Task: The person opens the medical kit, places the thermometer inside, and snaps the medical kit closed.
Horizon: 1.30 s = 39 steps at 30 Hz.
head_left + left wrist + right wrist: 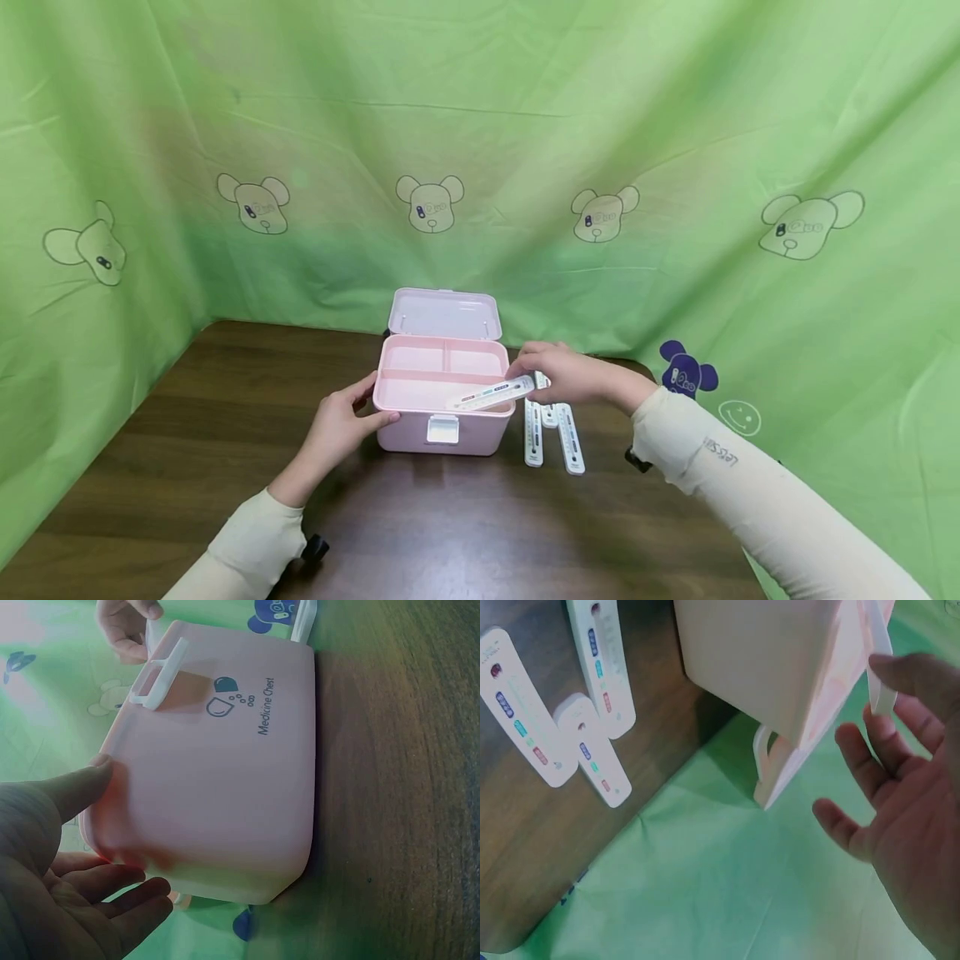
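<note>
A pink medicine chest [439, 433] stands on the table with its lid [446, 314] tipped back. Inside its top, a pink tray [414, 375] is divided into one long front compartment and two smaller back ones. My left hand [339, 423] holds the chest's front left corner, thumb at the front rim and fingers along the side. Between thumb and fingers, my right hand [558, 372] pinches one end of a white thermometer [491, 394]. The thermometer slants over the front compartment, near the right rim. Several similar thermometers [526, 709] lie right of the chest.
The dark wooden table [420, 533] extends around the chest. A green curtain [517, 275] with printed bear heads hangs behind and along both sides. A white latch [442, 429] sticks out from the chest's front.
</note>
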Motion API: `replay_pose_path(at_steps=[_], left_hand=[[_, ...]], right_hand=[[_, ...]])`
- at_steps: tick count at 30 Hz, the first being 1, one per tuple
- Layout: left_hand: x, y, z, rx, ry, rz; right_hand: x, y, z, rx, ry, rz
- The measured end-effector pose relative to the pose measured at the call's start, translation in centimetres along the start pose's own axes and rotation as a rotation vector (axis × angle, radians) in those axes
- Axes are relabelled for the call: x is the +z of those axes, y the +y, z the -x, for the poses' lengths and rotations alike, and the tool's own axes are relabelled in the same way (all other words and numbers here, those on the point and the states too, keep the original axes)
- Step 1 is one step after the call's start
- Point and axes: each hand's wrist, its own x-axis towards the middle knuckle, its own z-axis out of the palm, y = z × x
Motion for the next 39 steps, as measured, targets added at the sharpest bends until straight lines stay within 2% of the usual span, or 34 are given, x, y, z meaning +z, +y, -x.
replay_pose_path(at_steps=[6,11,18,24,30,39], left_hand=[[0.1,0.1,0.0,-0.008,0.001,-0.001],[0.2,0.0,-0.1,-0.007,-0.001,-0.004],[0.3,-0.3,-0.2,0.001,0.007,-0.003],[0.4,-0.3,0.0,-0.004,0.002,0.046],[0.3,-0.3,0.0,-0.004,-0.013,0.077],[0.4,-0.4,-0.1,-0.006,-0.003,0.074]], right_hand=[[-0.4,0.3,-1.3,-0.045,-0.082,-0.076],[0.0,0.2,-2.6,-0.045,-0.118,-0.045],[0.6,-0.5,-4.2,-0.044,-0.125,-0.062],[1.2,-0.6,-5.5,-0.045,-0.133,-0.039],[2.1,-1.1,-6.6,-0.085,-0.125,-0.05],[3.2,-1.8,-8.0,-0.128,-0.109,-0.036]])
